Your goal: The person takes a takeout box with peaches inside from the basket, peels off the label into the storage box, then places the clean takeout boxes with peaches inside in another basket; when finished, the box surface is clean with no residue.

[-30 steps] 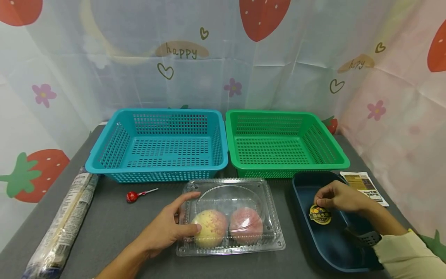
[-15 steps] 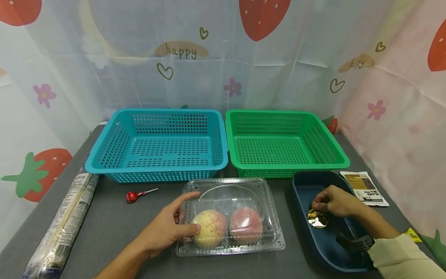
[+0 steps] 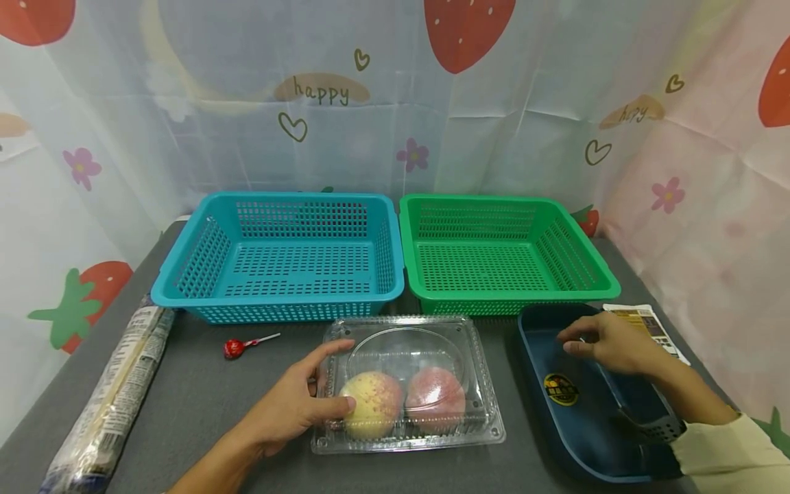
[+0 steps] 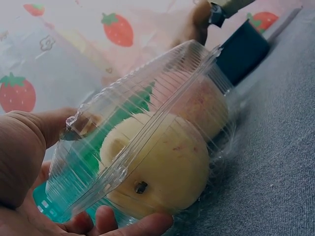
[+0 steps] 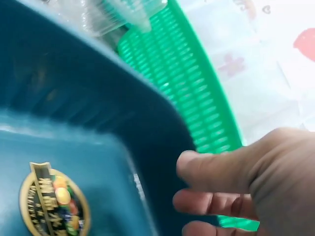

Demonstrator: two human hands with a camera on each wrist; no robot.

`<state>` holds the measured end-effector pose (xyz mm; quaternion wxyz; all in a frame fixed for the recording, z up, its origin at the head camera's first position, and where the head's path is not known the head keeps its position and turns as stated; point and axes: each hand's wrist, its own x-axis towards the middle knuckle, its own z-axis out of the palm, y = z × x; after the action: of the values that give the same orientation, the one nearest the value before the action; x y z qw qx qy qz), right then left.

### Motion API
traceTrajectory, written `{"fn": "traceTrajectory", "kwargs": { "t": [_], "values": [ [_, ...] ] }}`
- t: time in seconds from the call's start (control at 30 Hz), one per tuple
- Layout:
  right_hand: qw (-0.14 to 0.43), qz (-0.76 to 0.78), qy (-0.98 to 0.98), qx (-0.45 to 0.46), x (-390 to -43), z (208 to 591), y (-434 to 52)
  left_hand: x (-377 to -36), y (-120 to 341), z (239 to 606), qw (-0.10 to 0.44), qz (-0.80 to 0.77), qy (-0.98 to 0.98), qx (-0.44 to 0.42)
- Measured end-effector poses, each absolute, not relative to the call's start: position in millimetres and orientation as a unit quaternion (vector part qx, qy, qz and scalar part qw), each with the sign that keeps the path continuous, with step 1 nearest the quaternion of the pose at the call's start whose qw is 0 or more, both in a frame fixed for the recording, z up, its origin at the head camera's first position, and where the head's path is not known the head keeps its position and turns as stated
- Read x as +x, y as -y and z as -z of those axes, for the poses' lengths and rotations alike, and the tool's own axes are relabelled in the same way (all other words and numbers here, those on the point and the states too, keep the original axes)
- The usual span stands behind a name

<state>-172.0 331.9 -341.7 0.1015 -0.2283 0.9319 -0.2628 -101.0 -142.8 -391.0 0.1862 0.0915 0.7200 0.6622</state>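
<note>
My left hand [image 3: 293,405] grips the left side of a clear plastic fruit box [image 3: 404,343]. Under its lid sit a yellow peach [image 3: 372,405] and a pink peach [image 3: 436,400], the yellow one nearer that hand. On the right is a dark blue tray [image 3: 586,439], where a round black-and-gold label [image 3: 561,389] with a fruit picture lies on the bottom. Over the tray's far right part hovers my right hand [image 3: 607,343], its fingers loosely bent and apart from the label. The right wrist view shows nothing between thumb and fingers [image 5: 214,169].
Behind the box stand a blue basket [image 3: 302,264] and a green basket [image 3: 481,267], side by side. A red lollipop [image 3: 234,348] lies left of the box. Along the left edge is a long wrapped package [image 3: 117,398]. A printed packet [image 3: 648,326] lies right of the tray.
My right hand has let go of the label, which now lies in the tray, and has moved slightly up and right. My left hand stays on the fruit box.
</note>
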Motion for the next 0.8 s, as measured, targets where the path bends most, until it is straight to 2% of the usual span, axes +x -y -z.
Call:
{"fn": "traceTrajectory", "kwargs": {
  "t": [0.13, 0.57, 0.8],
  "values": [
    [0.085, 0.272, -0.931, -0.230, -170, 325, -330, -100, 142, 390, 0.183, -0.663, -0.721, 0.089],
    [-0.035, 0.241, -0.943, -0.228, -176, 286, -327, -100, 141, 387, 0.192, -0.677, -0.707, 0.069],
    [-0.059, 0.230, -0.948, -0.212, -184, 271, -330, -100, 140, 386, 0.188, -0.677, -0.708, 0.069]
  ]
}}
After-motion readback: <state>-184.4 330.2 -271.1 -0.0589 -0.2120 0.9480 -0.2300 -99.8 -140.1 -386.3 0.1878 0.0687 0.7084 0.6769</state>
